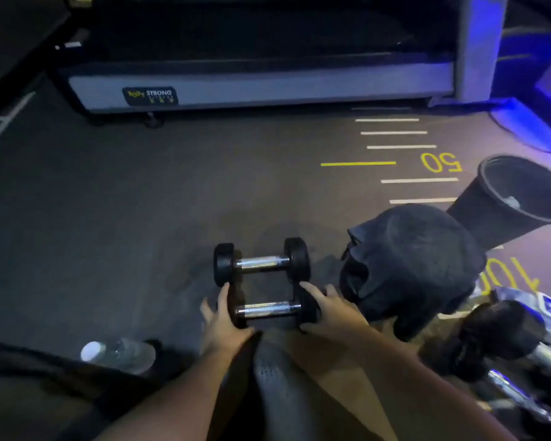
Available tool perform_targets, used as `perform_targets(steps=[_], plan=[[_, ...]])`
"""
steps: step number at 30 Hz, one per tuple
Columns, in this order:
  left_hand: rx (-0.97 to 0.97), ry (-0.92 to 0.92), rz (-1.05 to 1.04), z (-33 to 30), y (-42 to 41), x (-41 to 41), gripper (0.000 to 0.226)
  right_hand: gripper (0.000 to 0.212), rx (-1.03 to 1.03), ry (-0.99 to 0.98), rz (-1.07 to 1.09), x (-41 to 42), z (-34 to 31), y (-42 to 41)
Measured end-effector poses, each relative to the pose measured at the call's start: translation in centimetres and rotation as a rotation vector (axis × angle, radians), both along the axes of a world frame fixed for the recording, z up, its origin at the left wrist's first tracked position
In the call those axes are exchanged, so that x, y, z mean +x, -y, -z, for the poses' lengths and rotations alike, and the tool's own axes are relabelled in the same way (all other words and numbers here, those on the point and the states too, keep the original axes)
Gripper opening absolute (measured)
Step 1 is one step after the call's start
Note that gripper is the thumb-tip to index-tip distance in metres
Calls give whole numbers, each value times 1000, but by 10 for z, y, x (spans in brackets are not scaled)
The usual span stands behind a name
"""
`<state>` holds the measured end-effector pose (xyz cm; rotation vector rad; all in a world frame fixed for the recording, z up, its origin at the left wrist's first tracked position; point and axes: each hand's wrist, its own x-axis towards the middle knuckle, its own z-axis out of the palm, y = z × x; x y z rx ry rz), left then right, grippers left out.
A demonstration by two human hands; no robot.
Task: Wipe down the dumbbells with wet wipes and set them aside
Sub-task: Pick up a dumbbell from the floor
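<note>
Nearest the lens, we are seeing our two bare forearms reaching forward over a raised knee, toward the near dumbbell (268, 310), which serves as our reference point throughout.

We are cupping our left hand (220, 319) against the left head of the near dumbbell, with the fingers spread and extended; the index finger is reaching past that head and touching the left head of the far dumbbell (261, 261). We are pressing our right hand (331, 308) against the right head of the near dumbbell, fingers likewise splayed and lying over the rubber. Neither hand is closing around the chrome handle, and neither is carrying a wipe that we can make out.

Both dumbbells are lying on the dark floor (109, 218), parallel, handles running left to right. The far dumbbell is sitting just beyond the near dumbbell, the heads touching or nearly so.

Right of the near dumbbell, a black bag (411, 268) is slumping on the floor. Beyond the bag, a black bin (509, 202) is leaning away, its open mouth facing us. Right of and nearer than the near dumbbell, further dumbbells (503, 342) are lying in a cluster. Left of and nearer than it, a clear water bottle (121, 353) with a white cap is lying on its side. Well beyond it, a treadmill base (268, 87) is standing across the floor.
</note>
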<state>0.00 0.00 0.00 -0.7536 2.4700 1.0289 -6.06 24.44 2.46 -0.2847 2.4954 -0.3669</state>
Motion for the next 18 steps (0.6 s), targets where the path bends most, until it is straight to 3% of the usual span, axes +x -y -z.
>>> perform_targets(steps=[9,18], plan=[[185,9,53,27,22,-28,98,95,-130,114,104,-19,37,18],[88,-31,-35,24,7,-16,81,77,-199,16,259,6,37,28]])
